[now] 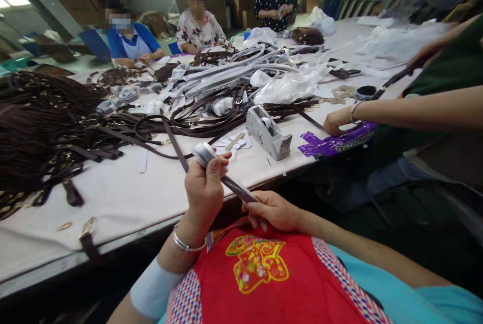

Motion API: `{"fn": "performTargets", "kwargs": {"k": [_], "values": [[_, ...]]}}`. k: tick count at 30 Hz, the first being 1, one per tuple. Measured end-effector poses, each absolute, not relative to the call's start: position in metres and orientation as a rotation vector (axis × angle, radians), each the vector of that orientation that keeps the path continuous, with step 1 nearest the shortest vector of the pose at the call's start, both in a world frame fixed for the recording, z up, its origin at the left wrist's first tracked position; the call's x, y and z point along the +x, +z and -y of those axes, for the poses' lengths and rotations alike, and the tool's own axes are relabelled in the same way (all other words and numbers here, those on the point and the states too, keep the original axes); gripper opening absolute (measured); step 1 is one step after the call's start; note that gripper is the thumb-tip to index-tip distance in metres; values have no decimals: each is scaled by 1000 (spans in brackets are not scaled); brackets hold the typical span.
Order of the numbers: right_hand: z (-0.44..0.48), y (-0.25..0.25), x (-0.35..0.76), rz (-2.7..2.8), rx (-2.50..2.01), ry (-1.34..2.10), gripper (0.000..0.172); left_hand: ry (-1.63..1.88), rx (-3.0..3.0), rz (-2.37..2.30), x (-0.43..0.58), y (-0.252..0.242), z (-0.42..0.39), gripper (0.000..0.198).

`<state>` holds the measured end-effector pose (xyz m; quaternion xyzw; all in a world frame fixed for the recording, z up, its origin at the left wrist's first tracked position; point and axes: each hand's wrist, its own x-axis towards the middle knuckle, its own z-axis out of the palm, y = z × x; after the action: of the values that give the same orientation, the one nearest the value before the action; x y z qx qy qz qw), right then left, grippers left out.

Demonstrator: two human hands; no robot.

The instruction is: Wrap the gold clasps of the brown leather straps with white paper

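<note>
My left hand [205, 188] is raised above the table's near edge, fingers closed round a dark brown strap [176, 146] whose end is wrapped in a pale film [204, 152]. The strap runs down to my right hand [272, 209], which pinches its lower part close to my red apron [271, 278]. The strap's other end trails back onto the white table [124, 198] among more brown straps [196, 117]. A silver bangle sits on my left wrist.
A grey tape dispenser [268, 133] stands right of my hands. A big heap of brown straps [33, 133] fills the left. A co-worker's arm [396, 112] reaches in from the right over purple film [332, 142]. Three people work at the far side.
</note>
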<state>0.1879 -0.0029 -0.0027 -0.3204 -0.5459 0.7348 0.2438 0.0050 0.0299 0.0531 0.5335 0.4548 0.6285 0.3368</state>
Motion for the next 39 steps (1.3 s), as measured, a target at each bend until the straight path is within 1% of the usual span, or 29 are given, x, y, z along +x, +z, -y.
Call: {"fn": "performTargets", "kwargs": {"k": [3,6,9,12,14,15,17,18,19,22,24,28,31,33,36,39], "values": [[-2,11,193,1294,-867,2194,45,1345,2120,-1473,-2,26,-23,18],[-5,16,199,1178,-949,2212,48,968,2640,-1353,-6,8,-18,20],[-6,13,204,1130,-973,2242,49,685,2835,-1162,-5,1,-13,28],[-9,13,213,1314,-988,2249,50,519,2805,-1156,-3,-2,-9,26],[-15,18,222,1665,-1038,2073,56,391,2738,-1160,-4,-4,-6,26],[-19,22,227,1886,-1049,1905,53,324,2692,-1152,-6,-4,-4,27],[-28,29,237,2294,-1002,1493,32,235,2572,-1108,-8,-3,0,31],[-32,31,240,2449,-956,1295,21,229,2490,-1061,-9,-1,2,31],[-36,33,242,2568,-914,1118,15,248,2386,-1006,-10,2,4,31],[-46,32,242,2747,-867,745,18,350,1939,-891,-10,11,11,37],[-48,27,239,2764,-866,654,22,390,1581,-884,-11,16,16,45],[-41,9,231,2527,-768,894,33,525,1042,-849,-15,18,24,52],[-29,-7,220,2310,-750,973,40,656,786,-806,-15,18,26,51],[-20,-15,209,2208,-781,1031,40,739,645,-762,-14,21,25,48],[-8,-19,186,1990,-828,1218,47,845,513,-708,-8,26,19,45],[-3,-17,166,1779,-842,1345,51,943,451,-656,-1,30,11,43]]}}
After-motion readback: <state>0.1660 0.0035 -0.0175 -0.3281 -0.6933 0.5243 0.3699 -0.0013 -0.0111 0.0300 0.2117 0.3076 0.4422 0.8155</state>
